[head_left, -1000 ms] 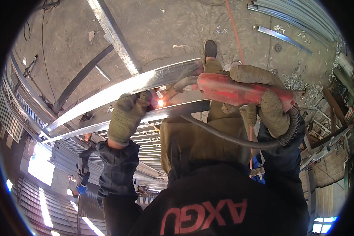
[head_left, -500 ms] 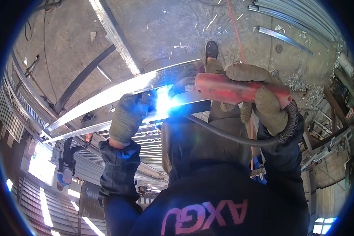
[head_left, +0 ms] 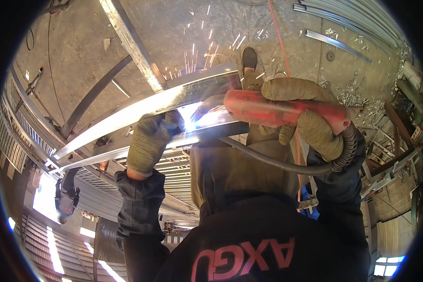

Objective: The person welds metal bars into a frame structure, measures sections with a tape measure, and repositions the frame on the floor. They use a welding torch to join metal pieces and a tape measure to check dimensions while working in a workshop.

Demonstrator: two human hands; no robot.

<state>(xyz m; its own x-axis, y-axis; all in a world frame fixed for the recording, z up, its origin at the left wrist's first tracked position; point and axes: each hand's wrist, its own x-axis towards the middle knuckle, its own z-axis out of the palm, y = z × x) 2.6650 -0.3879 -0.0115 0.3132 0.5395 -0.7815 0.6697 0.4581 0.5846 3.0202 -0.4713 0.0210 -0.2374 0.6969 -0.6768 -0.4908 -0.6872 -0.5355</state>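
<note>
Outward beyond both hands spreads a rough, grey-brown concrete floor (head_left: 87, 35). Past the right hand, farther out, lies a stack of long, smooth, silvery metal strips (head_left: 357, 23). Two long, straight-edged metal bars run near the left hand: a broad, glossy, silvery upper bar (head_left: 122, 117) just beyond its fingertips, and a narrower, darker-faced lower bar (head_left: 218, 131) passing beneath it. The right hand (head_left: 318, 134), in a thick, wrinkled olive glove, is wrapped firmly around a scuffed, rounded red welding torch (head_left: 272, 107), its tip pointing toward the left hand. A smooth black cable (head_left: 268, 162) loops below, joining a ribbed dark sleeve (head_left: 350, 143) beside the right wrist. The left hand (head_left: 148, 141), in a matching glove, has bent fingers; whether they grip anything, I cannot tell. Just beside those fingertips glares a blue-white arc (head_left: 190, 123), with thin, streaky orange sparks (head_left: 211, 52) beyond.
</note>
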